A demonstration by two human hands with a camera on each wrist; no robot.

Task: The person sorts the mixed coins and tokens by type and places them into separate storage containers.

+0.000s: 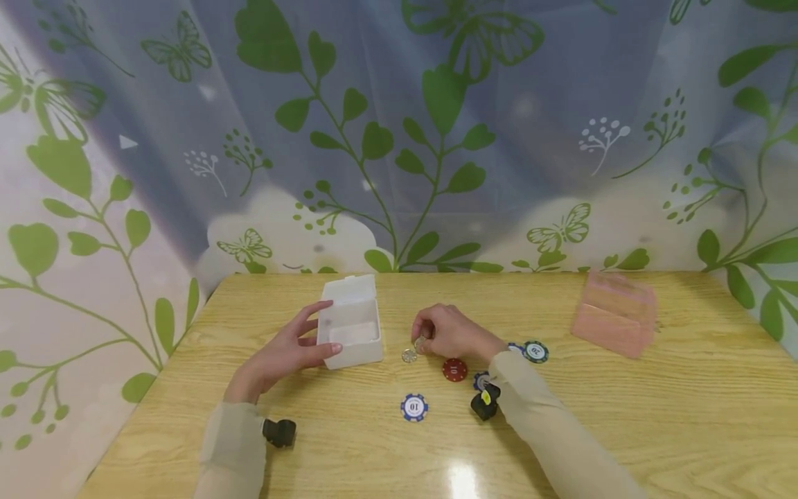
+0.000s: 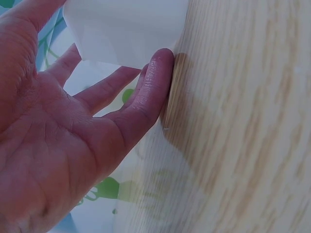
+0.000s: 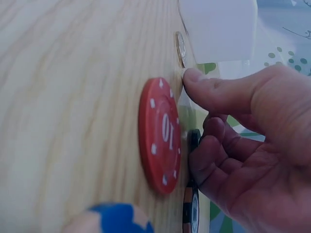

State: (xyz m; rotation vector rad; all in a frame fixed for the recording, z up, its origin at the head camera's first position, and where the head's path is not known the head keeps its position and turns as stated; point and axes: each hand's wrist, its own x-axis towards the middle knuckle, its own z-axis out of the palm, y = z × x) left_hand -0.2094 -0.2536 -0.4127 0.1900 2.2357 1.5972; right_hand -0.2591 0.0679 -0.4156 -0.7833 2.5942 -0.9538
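My left hand holds a white plastic box by its left side, thumb at the near edge and fingers along the side. The box's lid is flipped up at the back. Fingers also bear on the box's wall in the left wrist view. Just right of the box, my right hand pinches a small silvery coin between thumb and fingers. A second coin lies flat beside it. Under the right wrist sits a red "10" poker chip, seen close up in the right wrist view.
A blue-and-white "10" chip lies nearer me. Another blue chip is partly covered by the wrist camera. A dark "20" chip rests right of the sleeve. Far right lies a pink translucent case. A patterned curtain hangs behind the table.
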